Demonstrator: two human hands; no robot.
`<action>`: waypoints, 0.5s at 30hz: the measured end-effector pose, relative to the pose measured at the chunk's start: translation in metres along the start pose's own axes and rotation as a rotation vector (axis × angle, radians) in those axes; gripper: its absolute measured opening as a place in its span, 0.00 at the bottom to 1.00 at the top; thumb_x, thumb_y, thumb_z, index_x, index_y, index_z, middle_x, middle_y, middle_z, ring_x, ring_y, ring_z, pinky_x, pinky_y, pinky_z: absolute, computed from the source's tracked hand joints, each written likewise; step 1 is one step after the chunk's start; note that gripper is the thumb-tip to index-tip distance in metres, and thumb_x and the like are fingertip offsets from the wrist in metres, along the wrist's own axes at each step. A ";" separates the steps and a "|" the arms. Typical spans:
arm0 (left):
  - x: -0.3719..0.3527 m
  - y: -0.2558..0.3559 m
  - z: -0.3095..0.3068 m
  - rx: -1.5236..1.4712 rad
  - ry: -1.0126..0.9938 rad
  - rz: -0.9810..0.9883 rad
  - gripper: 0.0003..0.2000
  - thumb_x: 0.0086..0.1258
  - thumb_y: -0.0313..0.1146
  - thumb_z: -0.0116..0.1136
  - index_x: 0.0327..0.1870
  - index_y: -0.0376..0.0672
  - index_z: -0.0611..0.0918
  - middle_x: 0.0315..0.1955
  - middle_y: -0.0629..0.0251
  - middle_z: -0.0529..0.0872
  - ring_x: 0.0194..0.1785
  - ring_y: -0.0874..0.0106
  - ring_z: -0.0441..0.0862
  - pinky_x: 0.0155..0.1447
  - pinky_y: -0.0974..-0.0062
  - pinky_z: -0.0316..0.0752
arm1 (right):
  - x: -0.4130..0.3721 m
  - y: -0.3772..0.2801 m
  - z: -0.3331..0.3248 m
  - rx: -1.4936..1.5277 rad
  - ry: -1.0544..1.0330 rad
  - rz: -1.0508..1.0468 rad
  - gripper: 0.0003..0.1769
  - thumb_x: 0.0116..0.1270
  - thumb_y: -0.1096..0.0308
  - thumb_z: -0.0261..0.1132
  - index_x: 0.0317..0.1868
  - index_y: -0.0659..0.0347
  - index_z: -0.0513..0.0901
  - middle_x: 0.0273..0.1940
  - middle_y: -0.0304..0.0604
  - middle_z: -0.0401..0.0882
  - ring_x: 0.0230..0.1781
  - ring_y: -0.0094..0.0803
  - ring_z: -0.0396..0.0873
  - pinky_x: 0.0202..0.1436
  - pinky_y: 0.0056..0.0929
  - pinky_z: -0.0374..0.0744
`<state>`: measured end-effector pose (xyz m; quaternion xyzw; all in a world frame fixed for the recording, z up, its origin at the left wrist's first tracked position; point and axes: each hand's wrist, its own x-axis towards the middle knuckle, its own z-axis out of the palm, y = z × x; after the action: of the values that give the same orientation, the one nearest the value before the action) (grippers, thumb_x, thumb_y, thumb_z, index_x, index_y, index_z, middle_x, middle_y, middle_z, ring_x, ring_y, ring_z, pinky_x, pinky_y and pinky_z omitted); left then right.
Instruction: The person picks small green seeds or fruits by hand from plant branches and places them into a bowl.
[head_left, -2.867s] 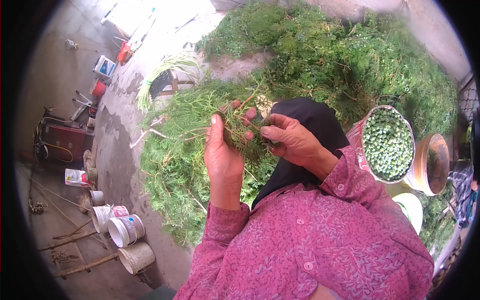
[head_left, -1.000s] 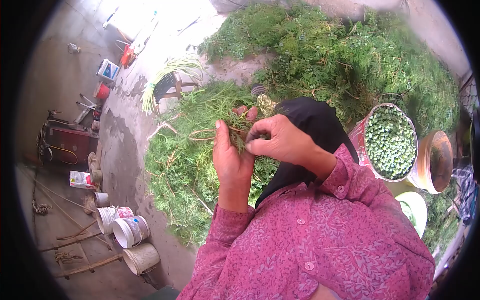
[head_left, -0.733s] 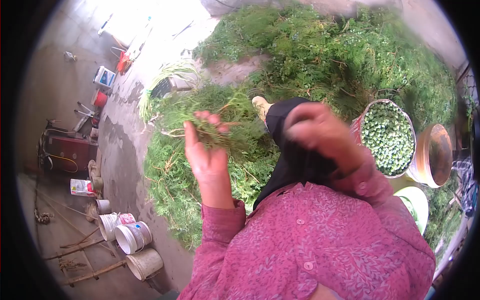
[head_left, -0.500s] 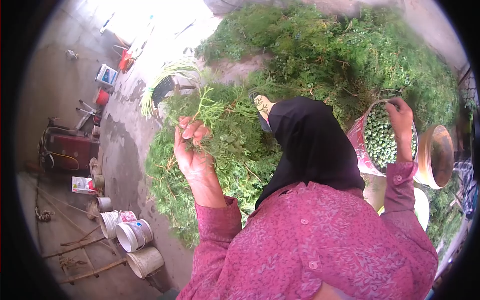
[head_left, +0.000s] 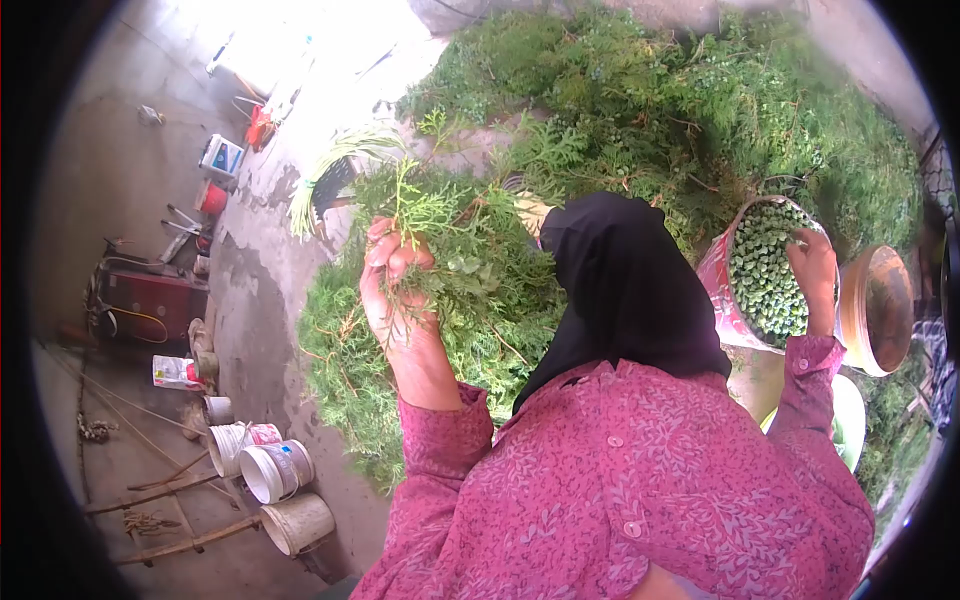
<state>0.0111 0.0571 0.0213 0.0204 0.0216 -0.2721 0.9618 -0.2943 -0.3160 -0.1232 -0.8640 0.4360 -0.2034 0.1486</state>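
Grips a leafy sprig [head_left: 425, 215] in the left hand [head_left: 395, 300], fingers closed round its stems, held clear above the greenery heap [head_left: 650, 110] beneath and beyond that grip. Rests the right hand [head_left: 815, 275] at the berry bucket [head_left: 715, 285], against its far rim, a brown pot [head_left: 880, 310] just beyond; grip there open or closed, cannot tell. Bare floor [head_left: 250, 300] left of the sprig.

Feathery matt green sprig [head_left: 425, 215], glossy plastic bucket [head_left: 722, 290] w/ smooth berries [head_left: 765, 270], rough concrete floor [head_left: 240, 300]
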 end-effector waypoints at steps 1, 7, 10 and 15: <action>0.000 0.000 -0.001 -0.004 0.000 0.001 0.03 0.67 0.24 0.38 0.37 0.39 0.67 0.24 0.68 0.71 0.23 0.78 0.70 0.24 0.80 0.62 | 0.003 -0.022 -0.010 0.243 -0.116 0.085 0.16 0.54 0.68 0.61 0.44 0.63 0.78 0.38 0.50 0.79 0.38 0.39 0.79 0.41 0.30 0.76; 0.004 -0.011 0.000 -0.208 0.045 -0.121 0.04 0.66 0.24 0.38 0.36 0.40 0.68 0.24 0.68 0.71 0.24 0.77 0.71 0.24 0.79 0.61 | -0.024 -0.202 -0.035 1.121 -0.516 -0.225 0.18 0.52 0.79 0.64 0.45 0.63 0.76 0.38 0.38 0.77 0.37 0.20 0.75 0.41 0.20 0.76; 0.001 -0.017 0.006 -0.300 0.032 -0.200 0.04 0.65 0.24 0.38 0.36 0.40 0.69 0.23 0.68 0.71 0.24 0.77 0.71 0.24 0.79 0.62 | -0.049 -0.266 -0.022 1.081 -0.584 -0.535 0.26 0.46 0.71 0.71 0.47 0.63 0.75 0.37 0.40 0.76 0.34 0.23 0.76 0.39 0.21 0.75; -0.002 -0.013 0.002 -0.259 -0.012 -0.193 0.04 0.65 0.24 0.39 0.36 0.41 0.69 0.22 0.70 0.71 0.24 0.79 0.71 0.25 0.80 0.62 | -0.064 -0.317 0.007 1.116 -0.369 -0.688 0.31 0.43 0.65 0.73 0.48 0.64 0.73 0.37 0.46 0.75 0.36 0.32 0.76 0.39 0.27 0.74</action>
<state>0.0029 0.0472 0.0235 -0.1075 0.0527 -0.3584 0.9259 -0.1060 -0.0806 -0.0064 -0.7679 -0.0662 -0.2830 0.5708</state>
